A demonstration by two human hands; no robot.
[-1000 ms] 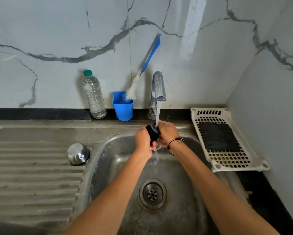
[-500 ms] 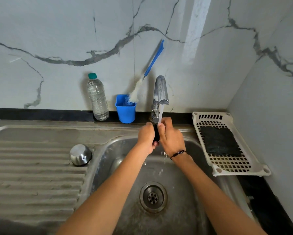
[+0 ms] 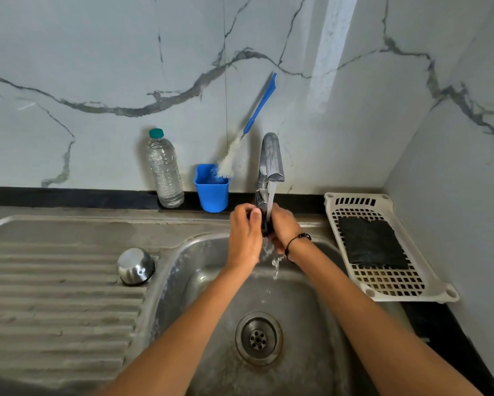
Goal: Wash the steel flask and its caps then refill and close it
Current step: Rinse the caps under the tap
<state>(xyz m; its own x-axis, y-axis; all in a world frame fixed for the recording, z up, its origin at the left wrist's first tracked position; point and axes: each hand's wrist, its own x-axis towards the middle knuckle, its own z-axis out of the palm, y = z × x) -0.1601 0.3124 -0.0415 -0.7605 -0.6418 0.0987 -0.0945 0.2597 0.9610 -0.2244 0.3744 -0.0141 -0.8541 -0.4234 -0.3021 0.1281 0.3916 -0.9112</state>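
Black cap (image 3: pixel 265 224) sits gripped between both hands, left (image 3: pixel 244 238) and right (image 3: pixel 284 228), under running tap (image 3: pixel 271 161).

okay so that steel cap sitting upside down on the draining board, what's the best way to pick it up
Judging from its pose, come straight down from above and pinch the steel cap across its round side wall, low near the rim. It sits dome up on the ribbed draining board, so the smooth, shiny top gives fingers nothing to catch, and no edge is lifted to hook under.
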